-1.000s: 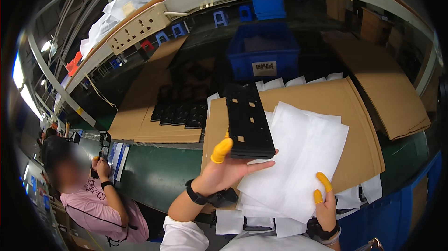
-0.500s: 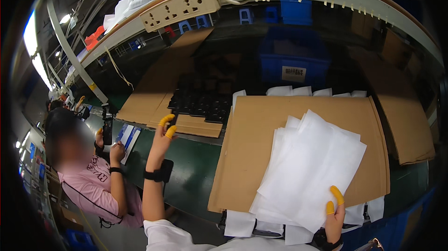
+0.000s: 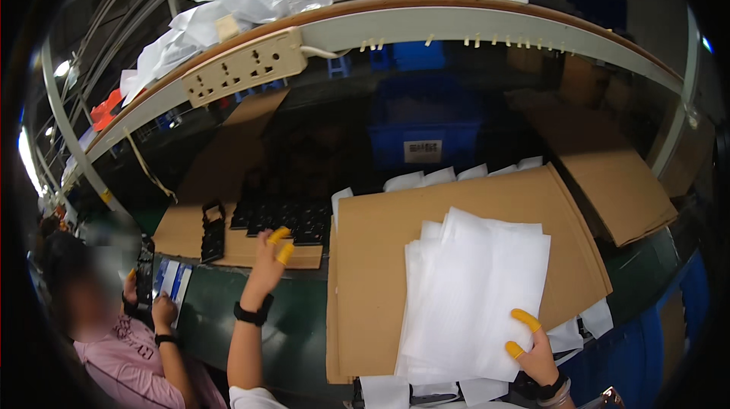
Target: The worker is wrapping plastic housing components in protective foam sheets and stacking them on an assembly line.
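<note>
My left hand (image 3: 266, 268), with yellow finger cots on two fingers, hovers over the edge of a cardboard sheet (image 3: 296, 258). Its fingers are apart and hold nothing. Just beyond it lie several black plastic parts (image 3: 281, 219) in rows. One black frame-like part (image 3: 213, 234) sits apart to their left. My right hand (image 3: 538, 359), also wearing yellow cots, rests at the right edge of a stack of thin white sheets (image 3: 475, 295). Its thumb and finger are spread on the top sheet. The stack lies on a large cardboard panel (image 3: 365, 257).
More white sheets (image 3: 426, 179) stick out around the panel. Behind stands a blue bin (image 3: 426, 124) with a label. A shelf with a power strip (image 3: 243, 67) crosses above. At left, a person in pink (image 3: 125, 356) holds a black part. Another cardboard piece (image 3: 608, 173) lies right.
The view has shifted, and the shelf shows more. My left hand has come back from the single black part, which now lies apart on the cardboard. My right hand stays at the sheets.
</note>
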`<state>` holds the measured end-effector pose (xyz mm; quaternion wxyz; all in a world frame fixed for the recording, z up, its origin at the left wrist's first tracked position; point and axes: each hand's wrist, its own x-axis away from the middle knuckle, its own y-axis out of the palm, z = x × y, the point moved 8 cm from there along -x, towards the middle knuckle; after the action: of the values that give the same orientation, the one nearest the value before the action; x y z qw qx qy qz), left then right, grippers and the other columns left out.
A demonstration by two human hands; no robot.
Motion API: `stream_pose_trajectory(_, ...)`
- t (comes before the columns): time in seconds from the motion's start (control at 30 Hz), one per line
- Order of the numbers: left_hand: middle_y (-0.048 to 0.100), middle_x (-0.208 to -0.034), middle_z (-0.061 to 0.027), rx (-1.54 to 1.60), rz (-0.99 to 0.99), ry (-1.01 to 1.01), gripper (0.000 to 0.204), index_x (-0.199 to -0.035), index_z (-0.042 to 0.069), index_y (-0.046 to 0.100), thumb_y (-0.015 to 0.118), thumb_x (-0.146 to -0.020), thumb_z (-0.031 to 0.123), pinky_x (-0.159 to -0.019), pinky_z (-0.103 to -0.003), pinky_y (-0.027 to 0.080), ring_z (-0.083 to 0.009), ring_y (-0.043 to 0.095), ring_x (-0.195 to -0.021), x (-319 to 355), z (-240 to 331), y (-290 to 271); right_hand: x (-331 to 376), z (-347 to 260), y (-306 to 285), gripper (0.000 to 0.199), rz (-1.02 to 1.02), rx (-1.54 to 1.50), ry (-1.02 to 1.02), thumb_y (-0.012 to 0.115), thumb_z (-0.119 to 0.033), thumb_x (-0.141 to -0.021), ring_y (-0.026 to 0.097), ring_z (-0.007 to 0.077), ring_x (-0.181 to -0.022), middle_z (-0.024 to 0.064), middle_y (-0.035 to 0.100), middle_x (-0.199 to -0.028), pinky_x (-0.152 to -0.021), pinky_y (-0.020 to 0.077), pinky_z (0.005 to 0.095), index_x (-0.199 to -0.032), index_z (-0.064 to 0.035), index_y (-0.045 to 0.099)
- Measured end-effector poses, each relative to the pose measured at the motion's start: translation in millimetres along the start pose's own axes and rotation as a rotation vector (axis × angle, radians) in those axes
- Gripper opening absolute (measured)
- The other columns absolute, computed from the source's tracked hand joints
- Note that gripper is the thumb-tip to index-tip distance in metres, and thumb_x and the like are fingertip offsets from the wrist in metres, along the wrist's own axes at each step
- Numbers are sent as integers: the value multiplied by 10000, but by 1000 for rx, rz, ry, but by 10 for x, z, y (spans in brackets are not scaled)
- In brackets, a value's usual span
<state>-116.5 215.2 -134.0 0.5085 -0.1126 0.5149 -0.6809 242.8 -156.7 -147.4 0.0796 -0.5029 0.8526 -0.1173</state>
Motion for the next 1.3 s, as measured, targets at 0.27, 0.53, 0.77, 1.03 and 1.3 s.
stream_pose_trajectory(0.27, 320, -1317, -217, 74, -559, 239, 528, -1270, 61, 418, 569, -820, 295, -1015, -434, 283, -381, 226, -1281, 327, 1498, 261, -220, -952, -361, 458, -144, 447, -130, 539, 11, -695, 458, 294, -1076, 172, 503, -1131, -963, 336, 340, -1149, -53, 534)
stream_pose_trajectory(0.53, 216, -1356, -251, 1, -632, 108, 677, -1318, 36, 343, 643, -762, 279, -970, -391, 373, -402, 283, -1248, 520, 1375, 438, -1737, -2069, -433, 477, 235, 449, -792, 525, 19, -693, 511, 260, -1049, 137, 539, -1142, -926, 368, 316, -1164, -60, 517)
stream_pose_trajectory(0.77, 195, -1348, -280, 31, -645, 148, 687, -1288, -1, 349, 663, -747, 283, -902, -375, 433, -443, 451, -1094, 505, 1330, 543, -3510, -1978, -66, 547, 547, 306, -864, 550, -17, -693, 535, 318, -1024, 161, 557, -1110, -857, 424, 325, -1222, -109, 443)
stream_pose_trajectory(1.03, 187, -1334, -315, -26, -732, 124, 707, -1315, 20, 316, 642, -775, 339, -939, -341, 398, -441, 405, -1149, 544, 1230, 671, -4302, -1681, 337, 477, 714, 234, -690, 488, 7, -685, 553, 374, -928, 206, 583, -994, -805, 442, 400, -1131, -161, 503)
stream_pose_trajectory(1.3, 198, -1327, -298, -17, -750, 128, 673, -1255, -49, 340, 651, -778, 310, -945, -353, 395, -447, 369, -1174, 498, 1265, 680, -4930, -1539, 543, 414, 493, 484, -559, 526, -105, -720, 536, 391, -939, 212, 558, -1055, -816, 444, 440, -1132, -129, 494)
